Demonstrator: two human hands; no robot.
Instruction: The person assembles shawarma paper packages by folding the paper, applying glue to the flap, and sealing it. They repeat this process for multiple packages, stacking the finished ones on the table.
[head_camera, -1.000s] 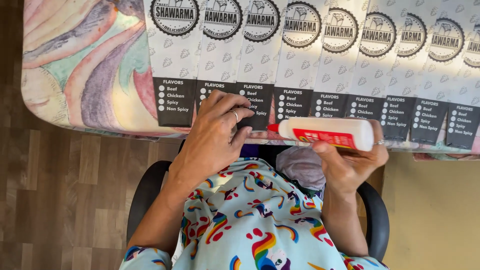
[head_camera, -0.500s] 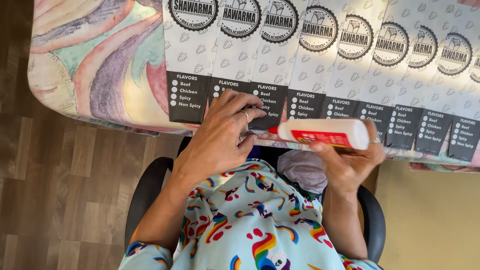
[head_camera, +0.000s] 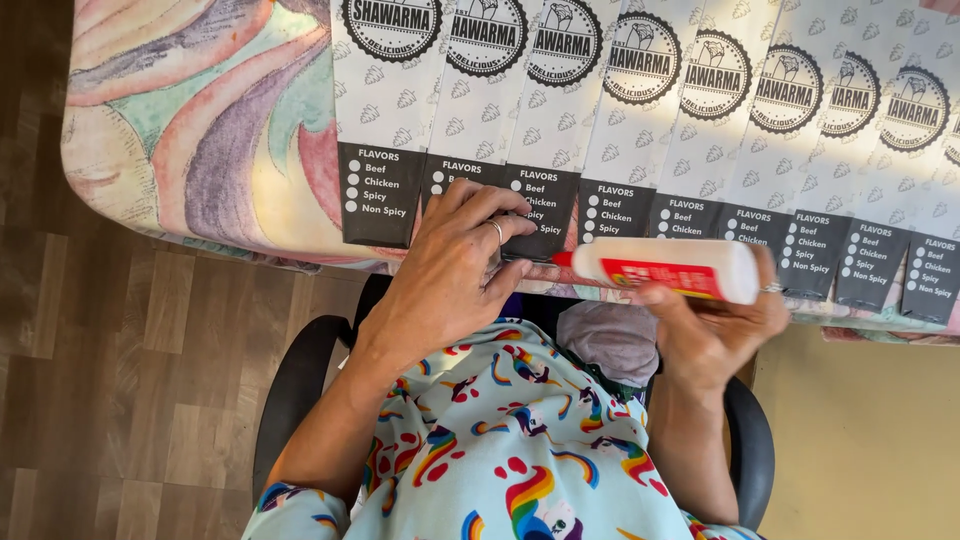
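My right hand (head_camera: 715, 330) holds a white glue bottle (head_camera: 680, 270) with a red label and red tip, lying sideways, its tip pointing left at the dark lower edge of a paper sleeve. My left hand (head_camera: 455, 265) presses its fingers flat on the black bottom flaps of the paper sleeves (head_camera: 560, 130), right beside the glue tip. The sleeves are white printed paper with round black emblems and black bottom bands, laid overlapping in a row along the table's near edge.
The table is covered by a pastel swirl-patterned cloth (head_camera: 190, 130). I sit in a black chair (head_camera: 295, 390), wearing a light blue top with rainbow prints. Wooden floor (head_camera: 90, 380) lies at left, a yellow surface (head_camera: 860, 430) at right.
The view has shifted slightly. My left hand's fingers have slid a little along the black flaps, and the glue tip stays close to them.
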